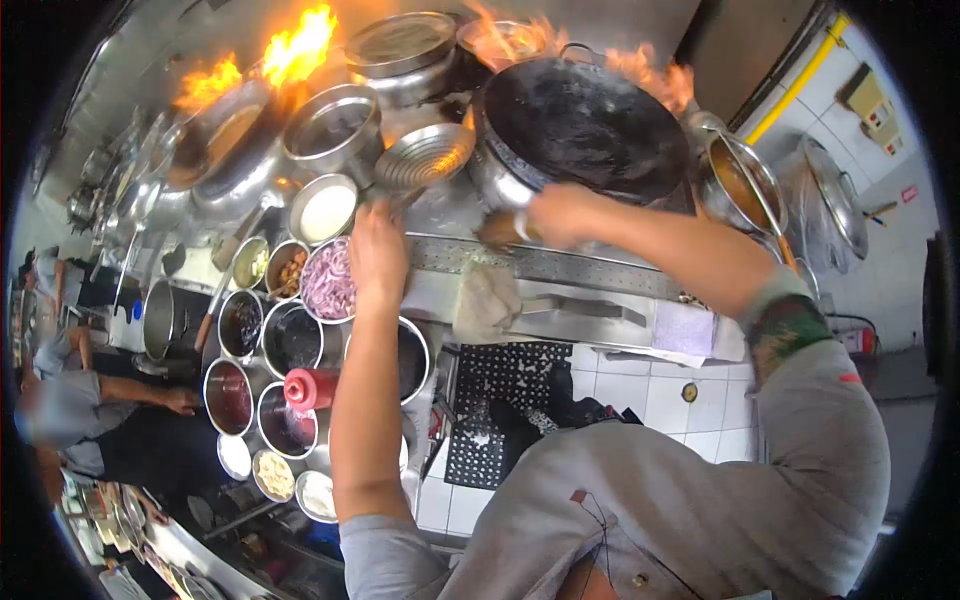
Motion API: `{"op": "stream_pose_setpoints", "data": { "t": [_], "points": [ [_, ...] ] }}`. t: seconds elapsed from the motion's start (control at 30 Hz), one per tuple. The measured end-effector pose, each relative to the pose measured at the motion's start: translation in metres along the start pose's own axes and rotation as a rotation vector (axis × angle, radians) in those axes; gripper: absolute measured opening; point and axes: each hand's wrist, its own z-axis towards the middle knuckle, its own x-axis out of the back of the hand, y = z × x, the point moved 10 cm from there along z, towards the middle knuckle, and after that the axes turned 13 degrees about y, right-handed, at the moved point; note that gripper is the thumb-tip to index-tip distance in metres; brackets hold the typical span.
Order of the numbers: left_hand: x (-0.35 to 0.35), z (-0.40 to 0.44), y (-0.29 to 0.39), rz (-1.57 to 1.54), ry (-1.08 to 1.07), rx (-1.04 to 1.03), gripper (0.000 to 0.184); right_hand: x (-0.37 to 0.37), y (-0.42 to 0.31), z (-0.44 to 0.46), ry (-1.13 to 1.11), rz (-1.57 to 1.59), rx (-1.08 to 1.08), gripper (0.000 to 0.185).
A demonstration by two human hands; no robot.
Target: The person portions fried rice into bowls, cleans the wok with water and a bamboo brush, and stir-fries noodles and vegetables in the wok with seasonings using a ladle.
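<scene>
Just beyond the right fingers (548, 212) lies a broad black wok (590, 125), glossy inside, flames behind it; these curl near its rim, grip too blurred to tell, while the left fingers (378, 218) bunch beside a ringed metal strainer (424, 156), hold unclear.

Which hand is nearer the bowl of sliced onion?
Left hand, right beside the onion bowl; the right hand is farther off, near the black wok.
</scene>
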Motion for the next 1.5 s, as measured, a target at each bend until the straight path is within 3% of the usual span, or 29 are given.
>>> {"op": "stream_pose_setpoints", "data": {
  "t": [0.17,0.23,0.27,0.43,0.47,0.5,0.53,0.63,0.73,0.77,0.87,0.93,1.0,1.1,1.2,1.27,1.3,1.4,1.43,1.5],
  "points": [
    [-0.007,-0.054,-0.002,-0.032,-0.007,-0.005,0.039,-0.024,0.082,-0.181,0.102,0.109,-0.128,0.021],
    [-0.011,-0.069,-0.004,-0.023,-0.022,0.009,0.040,-0.038,0.129,-0.212,-0.271,0.102,-0.396,0.026],
    [-0.011,-0.073,-0.002,-0.025,-0.020,0.001,0.040,-0.019,0.128,-0.213,-0.201,0.134,-0.362,0.027],
    [-0.009,-0.071,-0.001,-0.023,-0.008,-0.020,0.039,0.058,0.063,-0.134,0.237,0.312,-0.089,0.027],
    [-0.011,-0.070,-0.001,-0.011,-0.013,-0.009,0.038,0.061,0.044,-0.100,0.240,0.364,-0.072,0.026],
    [-0.008,-0.065,0.005,-0.013,-0.023,-0.008,0.038,0.039,0.036,-0.055,0.069,0.301,-0.119,0.031],
    [-0.008,-0.061,0.004,0.005,-0.020,-0.006,0.038,0.038,0.021,-0.019,0.189,0.304,-0.070,0.026],
    [-0.011,-0.063,0.000,0.043,-0.061,0.019,0.039,0.018,-0.006,0.017,0.218,0.241,0.036,0.022],
    [-0.018,-0.079,-0.005,0.047,-0.053,0.013,0.042,-0.011,0.018,-0.065,0.152,0.212,0.015,0.016],
    [-0.026,-0.081,-0.010,0.038,-0.074,0.056,0.044,-0.032,0.050,-0.104,0.001,0.209,-0.145,0.022],
    [0.021,-0.088,0.062,0.142,0.194,-0.204,0.047,-0.060,0.119,-0.215,-0.054,0.140,-0.255,0.033],
    [-0.003,-0.110,0.064,-0.160,0.073,-0.089,0.053,-0.059,0.144,-0.239,-0.086,0.102,-0.305,0.034],
    [-0.039,-0.140,0.053,-0.157,-0.012,0.113,0.057,-0.035,0.153,-0.234,-0.167,0.127,-0.345,0.038],
    [-0.140,-0.192,-0.001,-0.543,-0.393,0.755,0.059,-0.008,0.115,-0.198,0.157,0.247,-0.185,0.032],
    [-0.161,-0.187,0.017,-0.840,-0.328,0.792,0.058,-0.043,0.117,-0.164,0.091,0.179,-0.214,0.022],
    [-0.173,-0.190,0.020,-0.853,-0.344,0.695,0.052,-0.055,0.141,-0.187,-0.022,0.162,-0.256,0.022],
    [-0.175,-0.184,0.023,-0.818,-0.369,0.630,0.054,-0.051,0.156,-0.204,0.079,0.176,-0.153,0.022],
    [-0.171,-0.158,0.051,-0.681,-0.482,0.319,0.055,-0.066,0.254,-0.238,0.072,0.266,-0.422,0.028],
    [-0.173,-0.149,0.069,-0.635,-0.522,0.200,0.055,-0.040,0.257,-0.257,-0.147,0.355,-0.684,0.031],
    [-0.202,-0.142,0.111,-0.652,-0.833,0.106,0.057,-0.045,0.306,-0.237,-0.078,0.317,-0.794,0.031]
  ]
}}
